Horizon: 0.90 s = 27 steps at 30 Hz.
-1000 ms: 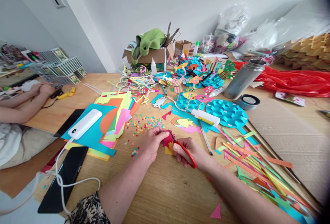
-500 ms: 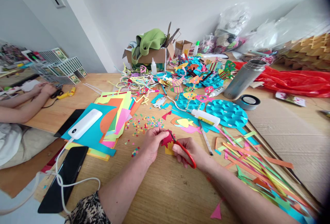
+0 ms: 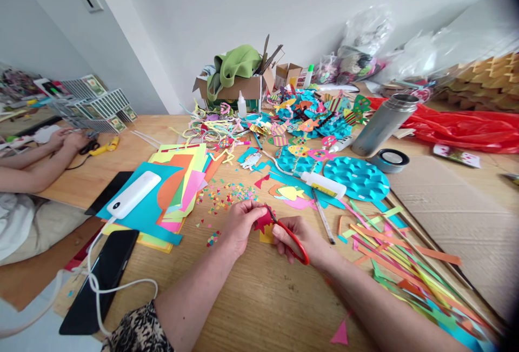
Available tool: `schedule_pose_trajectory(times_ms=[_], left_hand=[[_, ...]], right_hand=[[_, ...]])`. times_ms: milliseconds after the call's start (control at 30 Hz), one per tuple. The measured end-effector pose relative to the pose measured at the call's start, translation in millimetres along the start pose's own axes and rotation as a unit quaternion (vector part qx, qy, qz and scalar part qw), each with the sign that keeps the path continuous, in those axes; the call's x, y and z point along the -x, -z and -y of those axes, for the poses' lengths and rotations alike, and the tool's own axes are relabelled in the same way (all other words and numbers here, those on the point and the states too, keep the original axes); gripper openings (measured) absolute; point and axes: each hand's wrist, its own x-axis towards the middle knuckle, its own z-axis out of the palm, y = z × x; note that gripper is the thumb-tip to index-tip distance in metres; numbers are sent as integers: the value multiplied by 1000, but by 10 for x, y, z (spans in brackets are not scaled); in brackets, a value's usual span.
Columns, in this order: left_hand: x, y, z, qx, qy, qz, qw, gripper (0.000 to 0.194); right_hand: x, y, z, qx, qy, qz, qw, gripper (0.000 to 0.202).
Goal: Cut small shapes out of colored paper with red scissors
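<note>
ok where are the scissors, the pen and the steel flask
scissors point(image 3: 294, 238): head view, on the red handle
pen point(image 3: 323, 216): head view, on the barrel
steel flask point(image 3: 380, 129): head view, on the body

No lettering is legible (the yellow label point(image 3: 323, 188) on the white bottle point(image 3: 338, 186) is too small)

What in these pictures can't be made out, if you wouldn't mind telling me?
Head view: the full outline of the red paper, partly covered by the left hand and scissors.
Head view: what lies deep in the cardboard box, hidden by green cloth.
Head view: the other person's head, cut off by the left edge.
Head view: the white bottle's label text, too small.
</note>
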Motion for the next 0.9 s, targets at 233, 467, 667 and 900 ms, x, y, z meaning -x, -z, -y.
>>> schedule_pose_trajectory(times_ms=[233,467,667,900], left_hand=[[1,10,14,2,0,6,1000,19],[-6,6,13,3,0,4,1000,18],[5,-13,-11,-2,-7,-9,1000,17],[-5,-8,-6,-3,-10,-8,1000,18]], right_hand=[[-9,1,10,3,-2,1,1000,62],[8,-9,2,0,-5,-2,1000,62],[0,-8,17,-2,-7,-4,1000,62],[-9,-3,7,-7,0,-1,1000,62]])
